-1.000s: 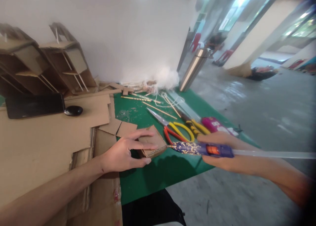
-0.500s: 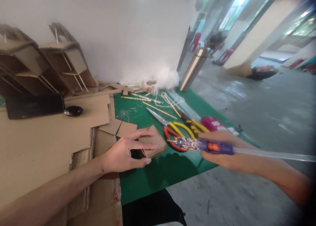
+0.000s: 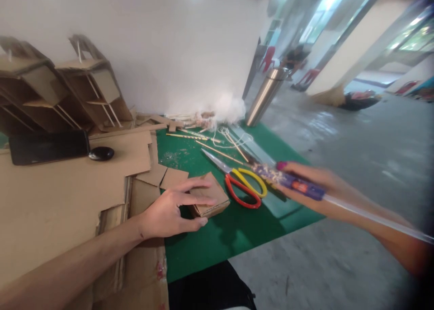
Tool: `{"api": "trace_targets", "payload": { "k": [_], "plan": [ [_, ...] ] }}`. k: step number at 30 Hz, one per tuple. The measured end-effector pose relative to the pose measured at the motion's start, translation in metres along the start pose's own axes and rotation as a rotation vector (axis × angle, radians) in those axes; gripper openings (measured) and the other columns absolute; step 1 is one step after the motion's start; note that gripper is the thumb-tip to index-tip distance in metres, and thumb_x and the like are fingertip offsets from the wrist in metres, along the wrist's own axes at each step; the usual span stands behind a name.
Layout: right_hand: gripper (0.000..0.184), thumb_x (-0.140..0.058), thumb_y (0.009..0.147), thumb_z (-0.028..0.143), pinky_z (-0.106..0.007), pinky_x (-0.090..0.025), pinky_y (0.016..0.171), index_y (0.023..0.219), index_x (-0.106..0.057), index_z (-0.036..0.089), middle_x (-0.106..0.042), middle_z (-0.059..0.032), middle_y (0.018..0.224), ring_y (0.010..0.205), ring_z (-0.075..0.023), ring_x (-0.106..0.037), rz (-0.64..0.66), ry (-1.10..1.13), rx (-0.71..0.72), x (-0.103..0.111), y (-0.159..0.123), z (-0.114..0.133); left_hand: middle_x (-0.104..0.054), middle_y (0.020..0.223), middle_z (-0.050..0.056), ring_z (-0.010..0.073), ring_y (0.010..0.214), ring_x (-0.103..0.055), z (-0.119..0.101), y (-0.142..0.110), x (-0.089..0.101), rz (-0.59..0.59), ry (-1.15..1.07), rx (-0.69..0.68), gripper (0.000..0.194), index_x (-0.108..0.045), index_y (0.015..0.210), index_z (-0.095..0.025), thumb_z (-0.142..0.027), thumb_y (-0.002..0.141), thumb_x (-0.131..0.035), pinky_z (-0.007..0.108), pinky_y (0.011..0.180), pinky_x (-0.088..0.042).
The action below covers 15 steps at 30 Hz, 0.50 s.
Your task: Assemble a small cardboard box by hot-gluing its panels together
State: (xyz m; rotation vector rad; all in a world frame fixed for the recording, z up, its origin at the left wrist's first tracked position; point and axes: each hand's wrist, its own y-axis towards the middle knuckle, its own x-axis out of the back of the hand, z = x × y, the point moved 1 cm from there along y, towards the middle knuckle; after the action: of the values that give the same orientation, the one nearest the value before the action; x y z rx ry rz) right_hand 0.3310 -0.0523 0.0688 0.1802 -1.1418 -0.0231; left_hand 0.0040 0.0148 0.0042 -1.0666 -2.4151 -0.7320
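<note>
My left hand (image 3: 169,208) rests on a small cardboard box (image 3: 219,197), its fingers across the top and its thumb against the near side. The box sits on the green tabletop (image 3: 200,253). In my right hand (image 3: 317,172) is a blue hot glue gun (image 3: 288,182), speckled at the front, with a long clear glue stick (image 3: 369,216) out of its back. The gun points up and to the left, slightly blurred, above the table's right side. Between the box and the gun lie scissors (image 3: 246,192) with one red and one yellow handle.
A steel flask (image 3: 266,95) stands at the back right. Thin sticks (image 3: 220,151), string and white fluff (image 3: 230,109) lie along the wall. Cardboard sheets (image 3: 61,201), a phone (image 3: 49,147), a black mouse-like object (image 3: 101,153) and cardboard shelf models (image 3: 91,88) occupy the left.
My right hand has moved the glue gun away from the box, to the right, with its tip now higher. My left hand and the box have stayed put.
</note>
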Motion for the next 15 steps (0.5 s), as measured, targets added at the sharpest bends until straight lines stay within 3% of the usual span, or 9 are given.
{"api": "trace_targets", "payload": {
  "k": [5,9,12,15],
  "plan": [
    [0.036,-0.065,0.074,0.055,-0.031,-0.046,0.06,0.088,-0.065,0.022,-0.069,-0.0039,0.074,0.066,-0.0219,-0.063,-0.148,-0.071,-0.272,0.021,0.02,-0.037,-0.058,0.144,0.008,0.0319,0.141,-0.047,0.001,-0.002,0.001,-0.018,-0.001,0.037,0.036,-0.075,0.116,-0.027,-0.021,0.081,-0.073,0.05,0.116,-0.042],
    [0.029,-0.07,0.071,0.05,-0.033,-0.049,0.067,0.083,-0.069,0.023,-0.073,-0.0026,0.078,0.076,-0.0254,-0.067,-0.266,0.16,-0.414,0.018,0.017,-0.028,-0.057,0.145,0.006,0.0305,0.139,-0.05,-0.001,-0.001,0.004,-0.055,-0.016,0.054,0.039,-0.072,0.118,-0.029,-0.02,0.081,-0.074,0.049,0.115,-0.043],
    [0.027,-0.072,0.075,0.051,-0.031,-0.05,0.061,0.074,-0.07,0.023,-0.067,-0.0007,0.065,0.065,-0.0214,-0.063,-0.216,0.323,-0.407,0.009,0.006,-0.007,-0.06,0.142,0.007,0.0286,0.136,-0.053,-0.005,0.001,0.006,-0.087,-0.025,0.024,0.047,-0.065,0.126,-0.027,-0.02,0.08,-0.075,0.047,0.113,-0.045],
    [0.036,-0.068,0.08,0.057,-0.027,-0.045,0.046,0.073,-0.068,0.022,-0.055,0.0018,0.051,0.047,-0.0155,-0.052,-0.01,0.582,-0.218,-0.002,-0.004,0.011,-0.063,0.137,0.008,0.0271,0.134,-0.054,-0.01,0.003,0.008,-0.125,-0.029,-0.024,0.052,-0.06,0.129,-0.025,-0.018,0.08,-0.075,0.045,0.113,-0.045]
  ]
}}
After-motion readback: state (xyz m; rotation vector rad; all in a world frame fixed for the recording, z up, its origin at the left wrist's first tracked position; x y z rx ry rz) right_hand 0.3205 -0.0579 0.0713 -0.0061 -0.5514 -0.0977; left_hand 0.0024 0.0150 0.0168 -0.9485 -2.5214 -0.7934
